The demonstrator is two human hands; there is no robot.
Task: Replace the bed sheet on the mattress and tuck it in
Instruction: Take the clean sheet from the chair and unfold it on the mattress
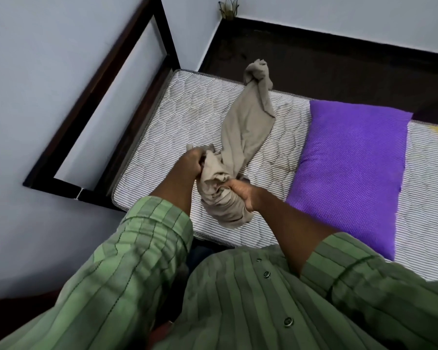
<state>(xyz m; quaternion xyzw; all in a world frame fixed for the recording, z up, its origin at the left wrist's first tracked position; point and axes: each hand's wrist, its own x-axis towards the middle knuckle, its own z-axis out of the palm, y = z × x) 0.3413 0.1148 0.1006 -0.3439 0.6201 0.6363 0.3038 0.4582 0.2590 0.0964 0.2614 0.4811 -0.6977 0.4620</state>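
Both hands were closed on a bunched beige bed sheet [240,137] over the bare striped mattress [187,114]. The left hand [191,164] gripped one gathered end of the cloth in a fist, knuckles up. The right hand [240,192] pinched and clutched the wad just beside it, fingers curled into the folds. The sheet was twisted into a rope-like length (not spread at all), running from the hands across the mattress toward its far edge, where the other end stood up in a knotted lump. The lower wad hung from the hands near the mattress's near edge; whether it touched the mattress could not be told.

A purple pillow [352,168] lay on the mattress to the right of the sheet, apart from it. A dark wooden bed frame [106,79] stood against the pale wall at the left. Green striped sleeves [142,248] were rolled up the forearms. The dark floor [314,64] showed beyond the bed.
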